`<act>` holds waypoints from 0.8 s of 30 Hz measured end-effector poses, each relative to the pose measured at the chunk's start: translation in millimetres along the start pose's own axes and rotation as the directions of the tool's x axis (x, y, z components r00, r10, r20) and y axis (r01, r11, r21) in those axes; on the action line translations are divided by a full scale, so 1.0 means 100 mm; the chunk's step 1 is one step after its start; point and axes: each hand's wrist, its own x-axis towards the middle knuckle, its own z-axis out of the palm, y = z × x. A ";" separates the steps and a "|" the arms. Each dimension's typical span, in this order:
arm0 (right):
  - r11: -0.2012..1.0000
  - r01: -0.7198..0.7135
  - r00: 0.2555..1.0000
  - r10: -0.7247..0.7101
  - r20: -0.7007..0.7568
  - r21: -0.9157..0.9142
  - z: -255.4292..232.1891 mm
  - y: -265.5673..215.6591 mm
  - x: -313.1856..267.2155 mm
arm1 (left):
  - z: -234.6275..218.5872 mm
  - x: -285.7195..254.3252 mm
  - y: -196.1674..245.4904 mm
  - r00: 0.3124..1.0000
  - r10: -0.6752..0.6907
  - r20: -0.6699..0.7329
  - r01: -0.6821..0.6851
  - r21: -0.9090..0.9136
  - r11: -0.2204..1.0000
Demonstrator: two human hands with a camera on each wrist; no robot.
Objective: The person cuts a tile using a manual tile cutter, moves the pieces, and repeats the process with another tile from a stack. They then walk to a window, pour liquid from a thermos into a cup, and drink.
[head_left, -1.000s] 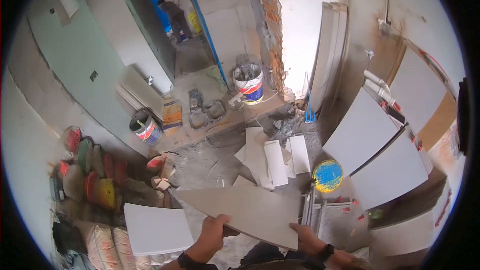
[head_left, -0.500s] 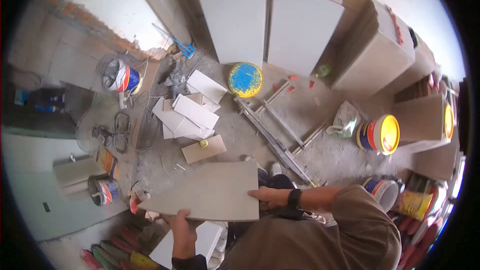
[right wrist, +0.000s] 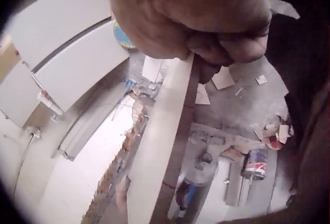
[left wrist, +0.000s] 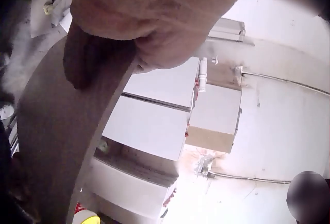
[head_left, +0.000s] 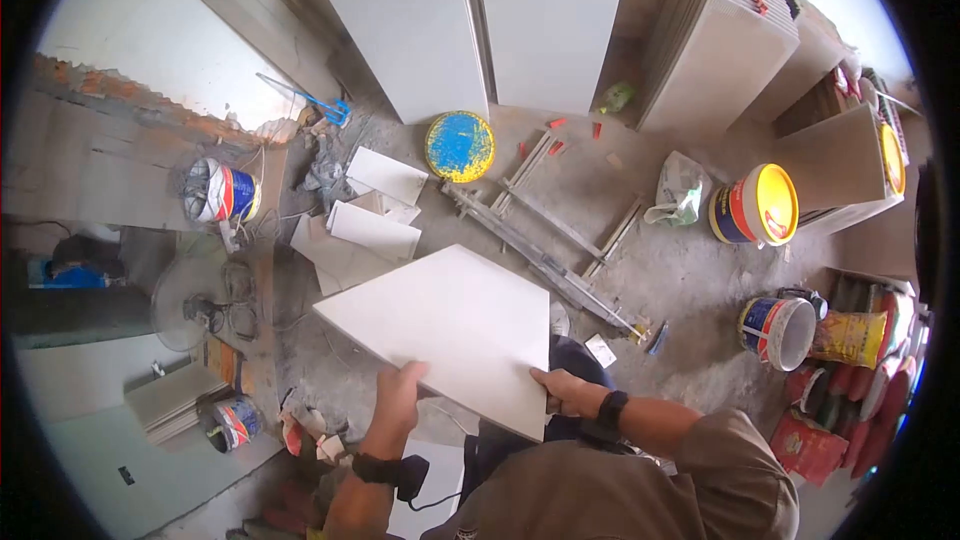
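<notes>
A pale flat board [head_left: 455,330] with angled edges is held up in front of the body in the head view. The left hand [head_left: 398,398] grips its lower left edge, thumb on top. At its lower right corner the right hand [head_left: 568,392] pinches the edge with the thumb on the upper face. In the left wrist view the left hand [left wrist: 154,18] has its fingers under the board [left wrist: 56,116]. The right wrist view shows the right hand [right wrist: 191,18] curled over the edge of the board [right wrist: 167,131].
Cut pieces [head_left: 375,230] lie on the floor beyond the board, near a blue and yellow round lid [head_left: 460,147]. A metal frame [head_left: 545,265] lies to their right. Large panels [head_left: 550,20] lean at the back. Buckets [head_left: 755,205] and filled bags [head_left: 850,340] stand at right.
The view has swung toward the right side of the room. The board has turned and tilted in both hands, its pointed end now shifted up and away from the left hand.
</notes>
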 end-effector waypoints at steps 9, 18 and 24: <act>0.968 0.179 0.982 -0.167 -0.083 0.176 -0.09 0.08 0.65 | 0.01 0.52 0.24 0.989 0.034 0.142 -0.069 0.252 0.965; 0.946 0.189 0.976 -0.150 -0.160 0.263 0.16 0.09 0.78 | -0.18 0.94 -0.04 0.984 0.059 0.170 -0.102 0.255 0.962; 0.995 0.076 0.982 -0.063 -0.176 0.068 0.35 0.21 0.63 | -0.48 0.75 -0.48 0.977 -0.211 0.000 0.210 0.101 0.973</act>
